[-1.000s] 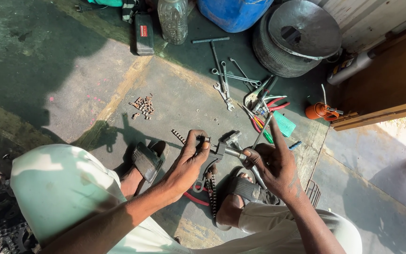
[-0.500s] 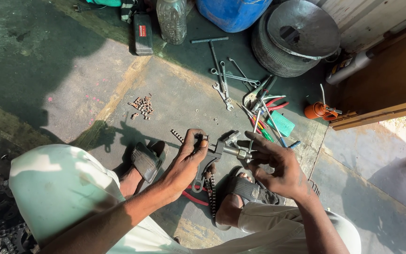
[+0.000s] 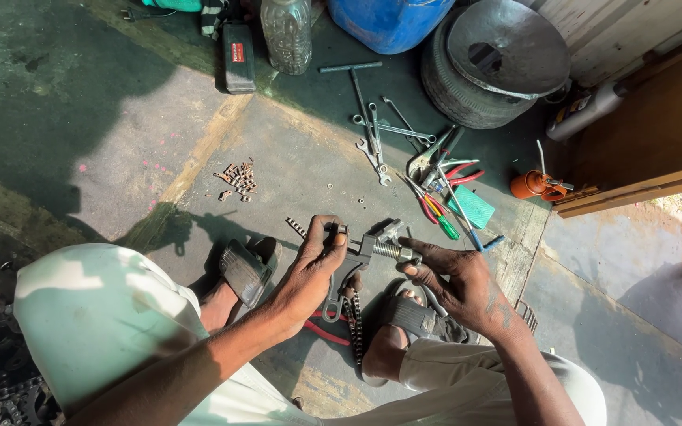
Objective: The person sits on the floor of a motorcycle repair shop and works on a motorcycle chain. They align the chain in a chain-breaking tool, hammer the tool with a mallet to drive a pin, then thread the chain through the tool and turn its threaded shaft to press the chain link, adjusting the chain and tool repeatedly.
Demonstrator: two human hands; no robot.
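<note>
My left hand (image 3: 312,264) grips the head of a dark metal chain-breaker tool (image 3: 354,263), pinching a length of bike chain (image 3: 297,228) in it. My right hand (image 3: 455,280) holds the tool's threaded screw handle (image 3: 392,249), fingers wrapped round its end. More chain (image 3: 354,322) hangs down from the tool between my feet. Both feet wear dark sandals (image 3: 243,268) on the concrete floor.
A small heap of chain links (image 3: 237,179) lies ahead left. Spanners (image 3: 376,142), pliers and screwdrivers (image 3: 440,189) lie ahead right, beside an orange oil can (image 3: 532,184). At the back stand a tyre with a metal pan (image 3: 499,59), a blue drum (image 3: 388,22) and a plastic bottle (image 3: 286,33).
My right hand dropped from a raised grip on a long tool and settled on the screw handle. My left hand stayed on the tool head.
</note>
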